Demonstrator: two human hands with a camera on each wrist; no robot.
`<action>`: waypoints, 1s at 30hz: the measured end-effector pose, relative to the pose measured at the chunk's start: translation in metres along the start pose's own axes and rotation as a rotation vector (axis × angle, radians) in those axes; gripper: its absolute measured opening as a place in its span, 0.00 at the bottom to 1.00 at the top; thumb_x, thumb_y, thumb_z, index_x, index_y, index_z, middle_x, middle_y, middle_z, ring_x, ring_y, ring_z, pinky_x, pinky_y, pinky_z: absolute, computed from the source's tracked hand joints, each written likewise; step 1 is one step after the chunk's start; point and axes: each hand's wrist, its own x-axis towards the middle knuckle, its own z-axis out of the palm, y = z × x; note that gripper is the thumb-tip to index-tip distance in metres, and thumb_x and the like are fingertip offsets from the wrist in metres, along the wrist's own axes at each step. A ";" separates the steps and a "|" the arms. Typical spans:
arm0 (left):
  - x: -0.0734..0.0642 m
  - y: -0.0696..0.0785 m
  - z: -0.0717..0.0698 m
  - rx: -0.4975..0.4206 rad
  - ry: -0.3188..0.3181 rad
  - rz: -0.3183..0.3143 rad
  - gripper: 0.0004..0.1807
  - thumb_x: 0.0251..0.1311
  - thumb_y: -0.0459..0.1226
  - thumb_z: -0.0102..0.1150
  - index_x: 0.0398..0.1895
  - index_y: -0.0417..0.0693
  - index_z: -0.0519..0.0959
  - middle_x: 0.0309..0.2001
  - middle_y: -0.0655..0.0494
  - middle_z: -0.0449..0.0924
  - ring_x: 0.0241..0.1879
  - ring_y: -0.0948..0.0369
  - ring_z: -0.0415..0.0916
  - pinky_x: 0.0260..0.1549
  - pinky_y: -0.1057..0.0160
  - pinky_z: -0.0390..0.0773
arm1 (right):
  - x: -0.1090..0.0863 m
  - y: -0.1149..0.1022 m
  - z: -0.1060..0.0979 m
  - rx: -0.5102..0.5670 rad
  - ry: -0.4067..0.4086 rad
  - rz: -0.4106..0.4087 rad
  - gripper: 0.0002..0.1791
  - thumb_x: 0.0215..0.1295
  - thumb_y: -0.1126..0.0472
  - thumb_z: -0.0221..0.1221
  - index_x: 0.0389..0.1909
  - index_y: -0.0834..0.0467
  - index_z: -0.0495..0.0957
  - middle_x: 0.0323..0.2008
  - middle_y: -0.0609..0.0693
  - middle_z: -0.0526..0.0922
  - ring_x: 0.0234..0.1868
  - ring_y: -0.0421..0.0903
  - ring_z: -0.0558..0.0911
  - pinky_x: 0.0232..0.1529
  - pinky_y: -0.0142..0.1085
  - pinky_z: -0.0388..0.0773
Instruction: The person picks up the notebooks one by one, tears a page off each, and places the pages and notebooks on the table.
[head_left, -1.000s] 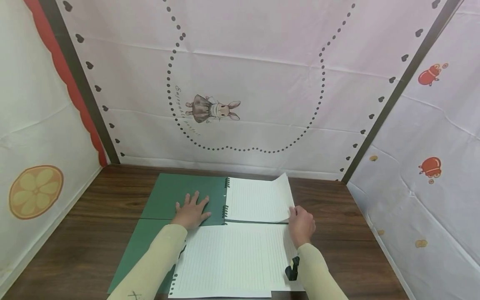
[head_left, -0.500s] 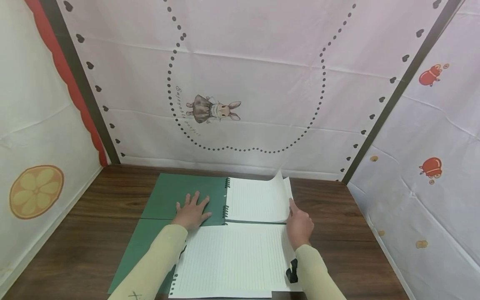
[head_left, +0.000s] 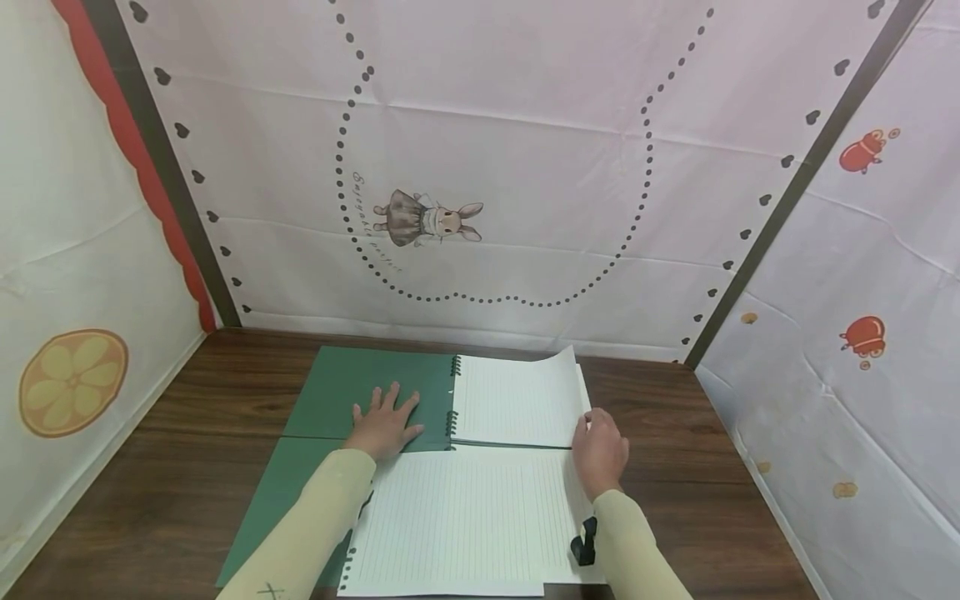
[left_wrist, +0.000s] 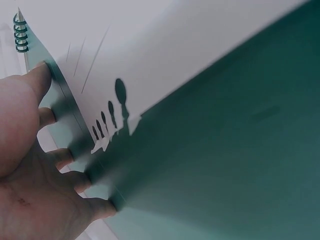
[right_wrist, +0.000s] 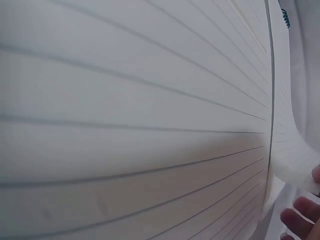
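Note:
A spiral notebook (head_left: 517, 400) lies spread at the back of the table, its green cover (head_left: 382, 371) turned to the left. My left hand (head_left: 381, 429) rests on that cover with fingers spread; in the left wrist view its fingertips press the green surface. At the right edge of the lined page, my right hand (head_left: 602, 450) pinches the paper between thumb and curled fingers. The page's far right corner lifts, and another sheet shows beneath it. In the right wrist view, the page (right_wrist: 292, 150) bends up toward the fingers (right_wrist: 297, 222).
Nearer the front lies a lined sheet (head_left: 450, 525) with torn binding holes along its left edge, over more lined paper. A second green cover (head_left: 262, 500) is partly under my left sleeve. Printed cloth walls (head_left: 525, 167) enclose the wooden table (head_left: 697, 483).
My right hand's extended index finger has curled back at the page edge, and the hand sits slightly lower. The page's raised far corner has swung right. My left hand stays put.

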 end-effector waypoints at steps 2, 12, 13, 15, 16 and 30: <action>0.001 -0.001 0.001 0.001 0.000 -0.001 0.36 0.70 0.52 0.49 0.76 0.50 0.54 0.77 0.36 0.40 0.74 0.33 0.35 0.63 0.24 0.42 | 0.000 0.000 0.000 -0.007 -0.021 0.002 0.17 0.71 0.57 0.51 0.49 0.65 0.79 0.54 0.62 0.79 0.53 0.59 0.78 0.48 0.53 0.70; 0.001 -0.002 0.002 0.002 0.000 -0.008 0.36 0.70 0.52 0.49 0.76 0.51 0.53 0.77 0.36 0.39 0.74 0.33 0.35 0.64 0.24 0.41 | 0.004 0.005 0.001 0.017 -0.094 0.037 0.22 0.69 0.55 0.52 0.52 0.70 0.77 0.50 0.66 0.79 0.52 0.62 0.78 0.52 0.57 0.71; 0.001 -0.002 0.002 0.002 -0.001 -0.009 0.36 0.70 0.52 0.49 0.76 0.51 0.53 0.77 0.36 0.39 0.74 0.33 0.35 0.64 0.24 0.41 | 0.005 0.006 0.001 0.027 -0.089 0.044 0.21 0.69 0.56 0.53 0.51 0.70 0.78 0.49 0.67 0.80 0.51 0.62 0.79 0.51 0.57 0.72; 0.001 -0.002 0.002 0.002 -0.001 -0.009 0.36 0.70 0.52 0.48 0.76 0.51 0.53 0.77 0.37 0.39 0.75 0.34 0.35 0.64 0.24 0.41 | 0.007 0.009 0.001 0.040 -0.087 0.061 0.21 0.68 0.56 0.53 0.50 0.71 0.78 0.47 0.67 0.80 0.49 0.62 0.79 0.51 0.57 0.72; 0.001 -0.002 0.002 0.001 0.000 -0.009 0.36 0.70 0.52 0.48 0.76 0.51 0.53 0.77 0.37 0.39 0.75 0.34 0.35 0.64 0.24 0.41 | 0.008 0.009 0.002 0.046 -0.090 0.072 0.22 0.68 0.55 0.54 0.50 0.71 0.78 0.47 0.67 0.80 0.49 0.62 0.79 0.52 0.57 0.72; -0.001 0.000 0.000 -0.004 -0.004 -0.011 0.36 0.70 0.52 0.48 0.76 0.51 0.53 0.77 0.37 0.39 0.75 0.34 0.35 0.64 0.24 0.42 | 0.014 0.012 0.002 0.189 -0.157 0.166 0.10 0.67 0.63 0.55 0.36 0.67 0.79 0.37 0.62 0.84 0.31 0.50 0.75 0.32 0.40 0.72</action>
